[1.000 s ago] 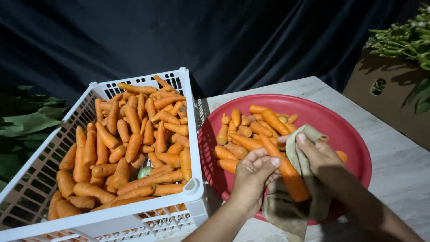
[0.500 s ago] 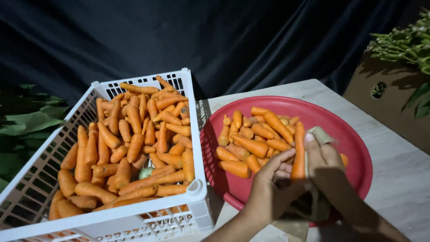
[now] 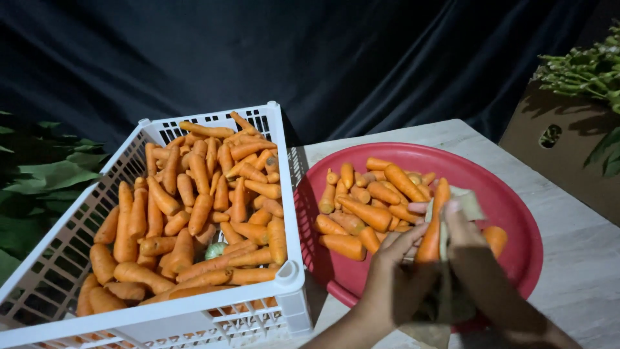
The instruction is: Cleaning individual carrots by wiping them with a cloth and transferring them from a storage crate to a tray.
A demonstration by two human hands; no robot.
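From the head view, your left hand (image 3: 402, 268) and right hand (image 3: 475, 258) meet over the near rim of the red basin (image 3: 516, 258), both grips clamped on one carrot (image 3: 433, 226) held upright, the right with a beige cloth (image 3: 466, 201) (partly hidden). Loose carrots (image 3: 365, 207) lie in the basin; the white crate (image 3: 287, 194) touches its left edge on the table (image 3: 581, 258).

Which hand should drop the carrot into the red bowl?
Probably the left hand: its fingers grip the carrot right above the red bowl. The right hand is busy holding the cloth against it.
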